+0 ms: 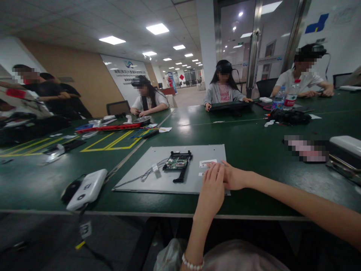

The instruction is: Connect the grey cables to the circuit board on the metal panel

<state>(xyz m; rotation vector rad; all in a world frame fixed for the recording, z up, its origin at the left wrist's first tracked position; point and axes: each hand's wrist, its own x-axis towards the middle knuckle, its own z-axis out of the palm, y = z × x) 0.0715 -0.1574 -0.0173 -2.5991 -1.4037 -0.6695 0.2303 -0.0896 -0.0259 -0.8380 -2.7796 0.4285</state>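
Observation:
A grey metal panel [194, 154] lies flat on the dark green table [254, 146] in front of me. A small green circuit board in a black frame [177, 162] sits on it, with grey wires [146, 174] running off to the left. My left hand [212, 185] rests flat on the panel's right part, fingers stretched out and together. My right hand [231, 177] lies beside and partly under it, fingers extended toward a white label [208, 163]. Neither hand holds anything.
A white device [88, 189] with a black cable lies near the table's front edge at left. A white box [346, 146] sits at right. Red tools [109, 128], bottles [290, 95] and a black bag [290, 116] lie further back. Several other people sit around the table.

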